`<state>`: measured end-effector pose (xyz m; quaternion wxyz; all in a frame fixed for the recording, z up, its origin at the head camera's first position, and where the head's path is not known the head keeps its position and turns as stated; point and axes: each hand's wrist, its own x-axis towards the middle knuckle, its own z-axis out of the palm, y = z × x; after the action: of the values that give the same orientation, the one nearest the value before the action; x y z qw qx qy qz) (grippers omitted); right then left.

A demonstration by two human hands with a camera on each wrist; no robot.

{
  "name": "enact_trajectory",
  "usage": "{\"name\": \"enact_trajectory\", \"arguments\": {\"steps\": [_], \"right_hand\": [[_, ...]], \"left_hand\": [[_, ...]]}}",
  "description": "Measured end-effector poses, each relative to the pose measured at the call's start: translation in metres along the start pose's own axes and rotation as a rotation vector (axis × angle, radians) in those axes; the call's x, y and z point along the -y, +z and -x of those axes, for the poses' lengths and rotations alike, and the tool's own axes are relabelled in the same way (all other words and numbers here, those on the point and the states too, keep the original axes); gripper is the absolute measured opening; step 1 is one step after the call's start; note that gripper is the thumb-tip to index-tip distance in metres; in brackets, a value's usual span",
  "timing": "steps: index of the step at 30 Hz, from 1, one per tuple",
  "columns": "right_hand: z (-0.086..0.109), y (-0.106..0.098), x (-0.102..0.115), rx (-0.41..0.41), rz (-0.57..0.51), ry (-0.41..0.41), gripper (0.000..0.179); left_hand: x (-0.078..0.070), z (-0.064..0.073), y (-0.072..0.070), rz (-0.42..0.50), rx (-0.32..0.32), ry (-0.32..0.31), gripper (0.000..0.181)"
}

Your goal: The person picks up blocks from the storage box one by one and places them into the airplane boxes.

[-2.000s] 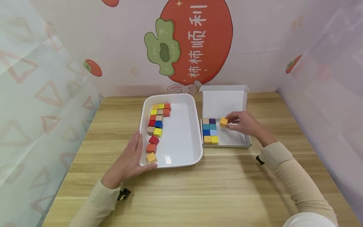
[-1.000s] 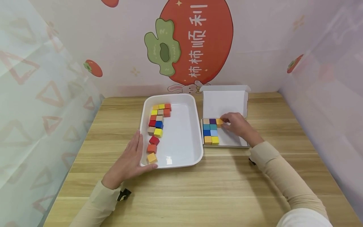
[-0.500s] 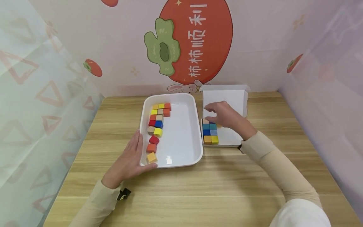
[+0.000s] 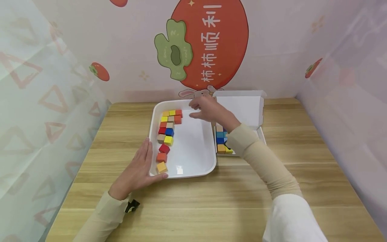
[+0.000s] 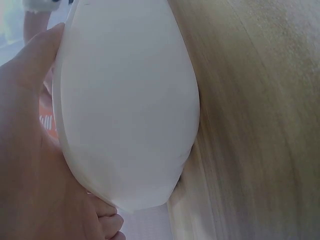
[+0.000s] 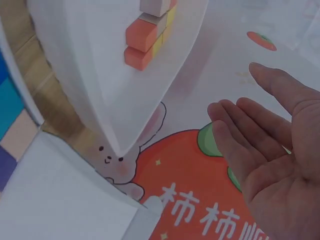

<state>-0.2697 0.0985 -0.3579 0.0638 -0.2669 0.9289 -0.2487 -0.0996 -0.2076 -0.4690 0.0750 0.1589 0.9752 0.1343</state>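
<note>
Before the wall [image 4: 130, 40], the white tray [image 4: 193, 158] lies end-on.

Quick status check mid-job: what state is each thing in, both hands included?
Left hand: fingers along the tray's left side, thumb at its near rim
Right hand: holding nothing, over the tray's far end
White tray: upright, right part bare
Tray blocks: gathered along the left side
White box: lid raised, partly filled
Box blocks: side by side, some hidden by the sleeve
</note>
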Motion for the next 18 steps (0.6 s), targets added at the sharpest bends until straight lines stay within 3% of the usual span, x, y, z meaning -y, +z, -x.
{"name": "enact_trajectory", "arguments": {"steps": [9,18], "right_hand": [[-0.044,0.02,0.005,0.008,-0.058,0.014,0.041],[-0.06,0.058,-0.003,0.108,-0.109,0.127,0.037]], "left_hand": [[-0.001,0.0,-0.001,0.0,0.008,0.0,0.137],[-0.001,0.001,-0.003,0.008,0.013,-0.008,0.137]]}}
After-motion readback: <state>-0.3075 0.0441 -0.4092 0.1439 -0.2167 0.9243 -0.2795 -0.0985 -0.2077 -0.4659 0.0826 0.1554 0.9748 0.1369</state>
